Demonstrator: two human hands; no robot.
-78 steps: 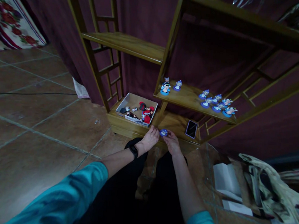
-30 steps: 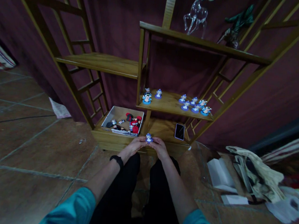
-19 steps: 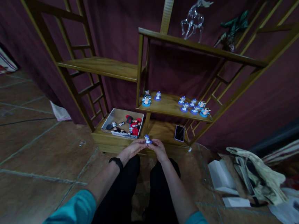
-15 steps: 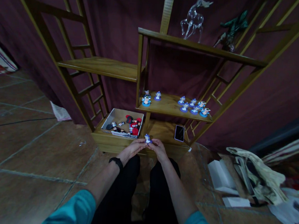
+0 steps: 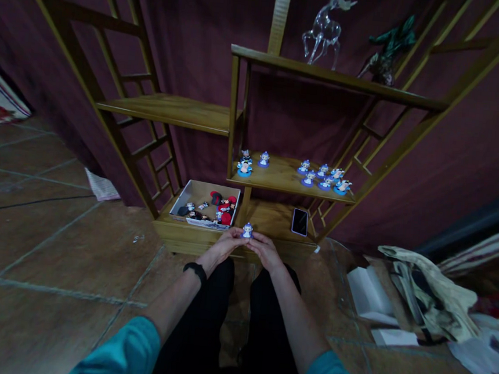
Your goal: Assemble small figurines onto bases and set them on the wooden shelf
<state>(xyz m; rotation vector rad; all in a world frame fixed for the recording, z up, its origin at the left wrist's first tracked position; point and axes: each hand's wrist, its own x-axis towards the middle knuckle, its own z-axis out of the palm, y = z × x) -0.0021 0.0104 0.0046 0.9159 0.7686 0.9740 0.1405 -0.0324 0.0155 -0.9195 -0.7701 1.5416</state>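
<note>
A small purple-and-white figurine stands upright between the fingertips of both hands, in front of the low shelf. My left hand pinches its base from the left, and my right hand grips it from the right. Just beyond my left hand is an open cardboard box holding several small figures and red and dark caps. On the middle shelf stand more figurines: one similar purple figurine and a blue-based figurine at the left, several others grouped at the right.
A phone lies on the lower shelf to the right. A clear glass deer and a green statue stand on the top shelf. On the floor at right are a white box, cloth and a plastic bag.
The figurine has been turned slightly and stands more upright between my fingers. Both hands have barely moved, and the shelf items are the same.
</note>
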